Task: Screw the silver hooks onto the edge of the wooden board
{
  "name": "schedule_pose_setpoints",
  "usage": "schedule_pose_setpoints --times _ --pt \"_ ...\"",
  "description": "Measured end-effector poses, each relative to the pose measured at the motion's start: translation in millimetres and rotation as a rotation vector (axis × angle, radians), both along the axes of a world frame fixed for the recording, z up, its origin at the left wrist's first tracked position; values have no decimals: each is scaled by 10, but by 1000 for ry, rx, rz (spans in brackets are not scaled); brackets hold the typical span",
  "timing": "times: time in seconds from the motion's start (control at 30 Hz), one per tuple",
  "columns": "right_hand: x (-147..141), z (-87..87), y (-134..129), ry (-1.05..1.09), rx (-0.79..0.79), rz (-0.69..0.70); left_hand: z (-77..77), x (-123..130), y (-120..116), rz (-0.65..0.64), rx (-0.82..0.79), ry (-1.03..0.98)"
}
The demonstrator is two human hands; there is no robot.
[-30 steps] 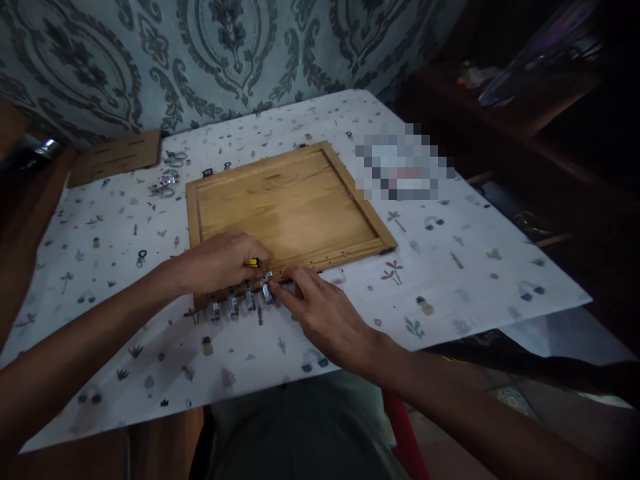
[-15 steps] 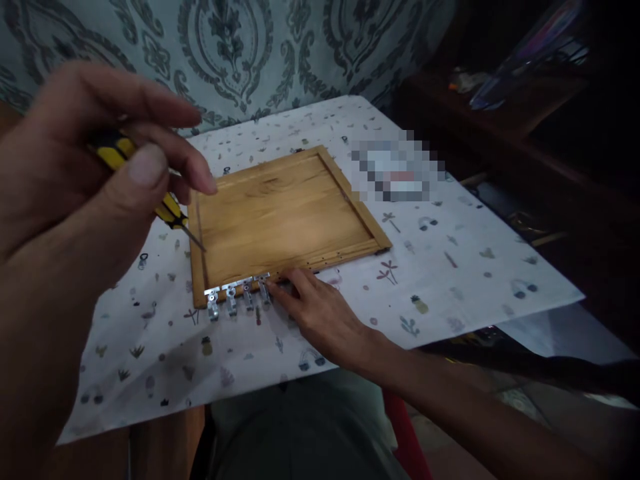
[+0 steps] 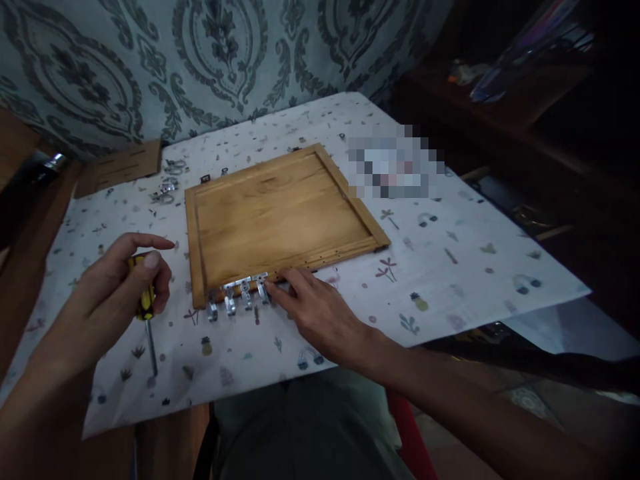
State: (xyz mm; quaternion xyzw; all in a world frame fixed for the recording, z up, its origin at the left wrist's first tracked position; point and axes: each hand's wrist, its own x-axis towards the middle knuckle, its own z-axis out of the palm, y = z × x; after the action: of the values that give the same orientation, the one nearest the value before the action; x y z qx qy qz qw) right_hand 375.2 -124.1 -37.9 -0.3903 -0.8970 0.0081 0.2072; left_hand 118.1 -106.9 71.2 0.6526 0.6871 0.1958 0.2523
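- Damask-patterned backdrop (image 3: 220, 47): pale blue-grey with dark medallions and leafy scrolls, beyond the far edge of the table; cloth or paper, I cannot tell.
- White table cover (image 3: 465, 300): a thin sheet printed with small pineapples, rainbows and plants, overhanging at the near edge.
- Framed wooden panel (image 3: 275, 213): flat at the middle of the table, rectangular, honey-coloured, with swirling grain and a raised border; small dark holes dot its near rail.
- Right hand (image 3: 323, 313): reaching in from the near right, palm down, fingers bent over the panel's near edge; its foremost fingertips lie at the rightmost mounted hinge. Whether it grips anything I cannot tell.
- Left hand (image 3: 120, 283): at the near left, clear of the panel, closed around a screwdriver with the thumb along the handle and the index finger stretched out to the right.
- Cardboard piece (image 3: 123, 167): flat, brown and slotted, at the far left.
- Screwdriver (image 3: 146, 303): yellow-and-black handle, slim metal shaft slanting down towards the near edge.
- Loose metal hinges (image 3: 167, 190): shiny, clustered left of the panel's far corner.
- Four mounted hinges (image 3: 245, 293): silvery metal, lined up along the left part of the panel's near rail, their cups jutting past its edge.
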Motion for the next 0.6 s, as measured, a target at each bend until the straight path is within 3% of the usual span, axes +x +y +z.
schedule_pose_setpoints --times 0.07,0.2,0.3,0.47,0.6 --pt "3 4 0 1 -7 4 -167 -138 155 31 -62 -67" --pt "0 -2 6 11 -20 14 -472 -398 423 34 -51 63" --pt "-11 -9 6 33 10 7 -644 -494 496 34 4 132" --pt "-18 -35 9 108 86 -15 -821 -516 476 12 153 245" --pt "-18 -83 29 172 129 9 -845 -536 526 -20 202 310"
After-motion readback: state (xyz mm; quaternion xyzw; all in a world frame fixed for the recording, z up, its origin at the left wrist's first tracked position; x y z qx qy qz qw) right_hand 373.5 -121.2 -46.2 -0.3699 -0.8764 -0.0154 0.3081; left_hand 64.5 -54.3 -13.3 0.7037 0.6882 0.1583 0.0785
